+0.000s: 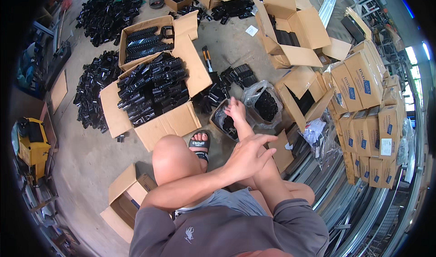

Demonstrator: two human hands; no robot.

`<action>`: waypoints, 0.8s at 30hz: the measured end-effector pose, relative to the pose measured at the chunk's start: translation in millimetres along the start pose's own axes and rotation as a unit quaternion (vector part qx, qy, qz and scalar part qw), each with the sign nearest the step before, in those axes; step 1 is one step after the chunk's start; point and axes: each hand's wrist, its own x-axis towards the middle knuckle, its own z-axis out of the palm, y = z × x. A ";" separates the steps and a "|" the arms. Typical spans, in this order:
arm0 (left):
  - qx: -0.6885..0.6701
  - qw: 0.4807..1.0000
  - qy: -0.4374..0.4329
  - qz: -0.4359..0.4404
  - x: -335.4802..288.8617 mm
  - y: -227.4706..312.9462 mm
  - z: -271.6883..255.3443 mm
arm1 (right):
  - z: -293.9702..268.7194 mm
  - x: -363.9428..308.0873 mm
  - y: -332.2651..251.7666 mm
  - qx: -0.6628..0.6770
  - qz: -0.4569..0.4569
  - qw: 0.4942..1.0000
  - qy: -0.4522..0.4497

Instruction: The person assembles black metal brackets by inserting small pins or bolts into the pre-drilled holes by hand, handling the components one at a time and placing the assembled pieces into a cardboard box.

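My right hand (235, 110) is at the upper edge of a small plastic-lined box (220, 126) that holds small black pieces (230, 129). Its fingers look curled in; whatever lies between them is too small to make out. Across my right forearm, my left hand (250, 155) is held with fingers spread and nothing in it. A clear plastic bag (254, 96) of small black parts (266, 107) stands just right of the small box. Beyond it lies a row of black parts (244, 75), with more loose black parts (215, 92) to its left.
A large open carton (165, 126) full of black fittings (152, 89) stands left of my knee, between heaps (97, 84). An orange-handled tool (207, 59) lies beyond. Open cartons (302, 91), stacked boxes (359, 82) and metal profiles (327, 189) line the right side.
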 end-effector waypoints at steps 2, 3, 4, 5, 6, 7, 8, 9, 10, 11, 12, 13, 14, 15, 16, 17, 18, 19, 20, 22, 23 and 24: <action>-0.002 1.000 -0.026 -0.006 0.4 7.3 -2.1 | -25.2 26.0 24.1 -0.032 0.015 0.998 0.059; -0.005 0.999 -0.043 -0.021 -1.8 8.2 -3.0 | -32.4 28.7 36.2 -0.032 0.012 0.998 0.061; -0.007 0.999 -0.042 -0.004 -4.3 7.4 -1.8 | -43.7 26.6 46.1 -0.068 -0.022 0.993 0.094; -0.013 0.999 -0.046 0.000 -3.7 7.4 -2.5 | -55.7 29.6 51.4 -0.102 -0.055 0.985 0.130; -0.011 0.998 -0.063 0.013 -5.5 12.7 -5.8 | -64.0 26.9 50.3 -0.107 -0.052 0.984 0.135; -0.008 0.996 -0.081 0.026 -7.4 15.2 -9.3 | -70.1 20.3 45.9 -0.115 -0.085 0.978 0.149; -0.011 0.995 -0.097 0.020 -8.2 15.2 -10.5 | -77.6 13.9 40.7 -0.124 -0.118 0.971 0.164; -0.017 0.995 -0.098 0.020 -10.0 16.2 -14.7 | -82.5 7.3 30.0 -0.128 -0.117 0.970 0.168; 0.030 0.993 -0.108 0.040 -10.8 16.3 -19.3 | -88.3 2.0 17.8 -0.123 -0.127 0.971 0.163; 0.078 0.988 -0.117 0.060 -11.2 14.4 -22.2 | -92.7 -2.9 5.1 -0.119 -0.138 0.971 0.158; 0.073 0.987 -0.125 0.064 -11.4 12.4 -20.8 | -104.5 -4.1 -3.2 -0.128 -0.146 0.965 0.177; 0.109 0.981 -0.139 0.081 -11.9 9.8 -19.1 | -117.8 -1.2 -6.2 -0.134 -0.200 0.952 0.189; 0.144 0.973 -0.151 0.097 -10.3 8.1 -17.8 | -127.9 2.9 -13.7 -0.164 -0.273 0.919 0.234; 0.141 0.973 -0.156 0.099 -7.1 8.5 -17.1 | -137.0 6.2 -20.7 -0.193 -0.343 0.877 0.277; 0.190 0.957 -0.184 0.122 -4.4 8.7 -18.3 | -135.4 -1.7 -35.9 -0.185 -0.335 0.880 0.280; 0.238 0.937 -0.210 0.144 -1.9 8.7 -19.7 | -141.4 1.4 -40.9 -0.176 -0.302 0.901 0.256; 0.237 0.938 -0.213 0.140 1.5 8.6 -20.5 | -142.0 -3.3 -52.9 -0.198 -0.339 0.884 0.253; 0.257 0.926 -0.237 0.144 7.6 9.0 -21.9 | -144.8 -4.9 -67.1 -0.218 -0.379 0.863 0.254; 0.277 0.913 -0.261 0.148 12.7 9.3 -23.0 | -150.1 4.5 -73.3 -0.217 -0.377 0.862 0.258; 0.275 0.916 -0.250 0.149 16.7 8.5 -28.0 | -169.7 24.9 -96.7 -0.260 -0.506 0.746 0.348; 0.278 0.921 -0.233 0.141 18.8 7.9 -31.6 | -181.9 32.3 -109.1 -0.289 -0.440 0.770 0.360; 0.277 0.919 -0.238 0.147 22.3 9.4 -33.9 | -203.0 47.9 -118.2 -0.307 -0.416 0.770 0.375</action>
